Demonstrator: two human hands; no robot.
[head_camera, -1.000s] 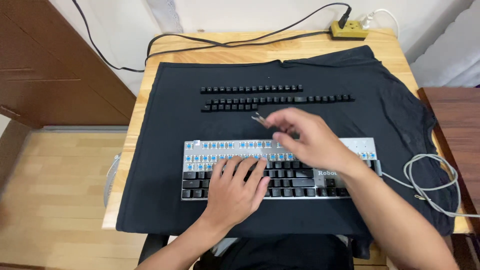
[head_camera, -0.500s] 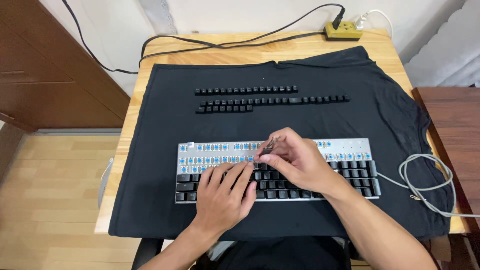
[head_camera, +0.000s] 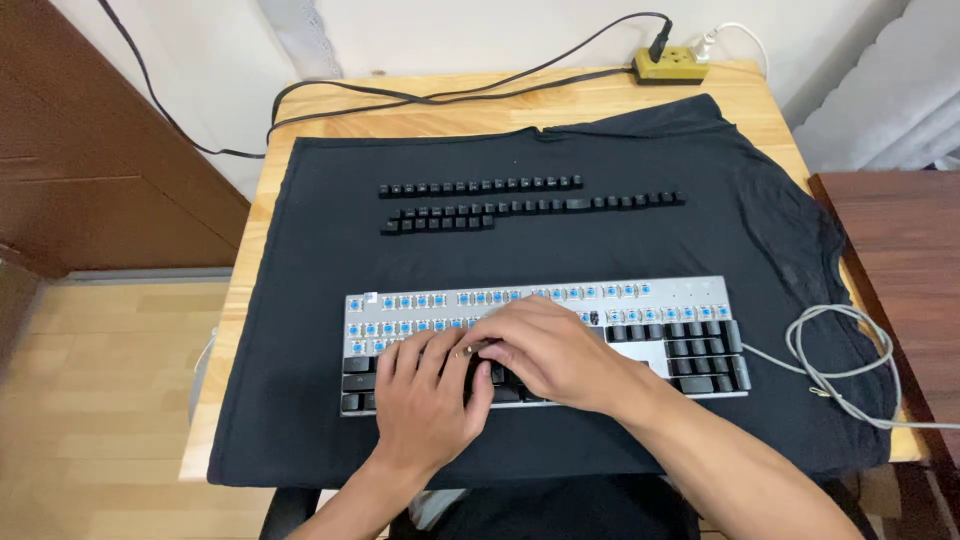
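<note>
1. Pressing down with our left hand (head_camera: 425, 405), we are laying it flat, fingers spread, on the lower left part of the keyboard (head_camera: 545, 343), low in the middle of the frame.
2. We are curling our right hand (head_camera: 555, 350) over the keyboard's centre, fingers drawn together around a thin metal tool (head_camera: 468, 350) whose tip is poking out leftward, just above our left fingertips.
3. We are reading the keyboard's long axis as running left to right across the frame. Its upper rows are showing bare blue switches, while black caps are sitting on the lower rows and the right block.
4. We are judging the capped keys nearest the tool tip to lie directly under and just below our right fingers, so our right hand is the nearer one; whether the tip is gripping a cap we cannot tell.
5. We are seeing removed keycaps (head_camera: 520, 202) lined up in three rows on the black cloth (head_camera: 310, 300), well above the keyboard toward the upper middle.
6. We are noting a grey cable (head_camera: 845, 365) coiling at the right edge of the wooden table (head_camera: 600, 95).
</note>
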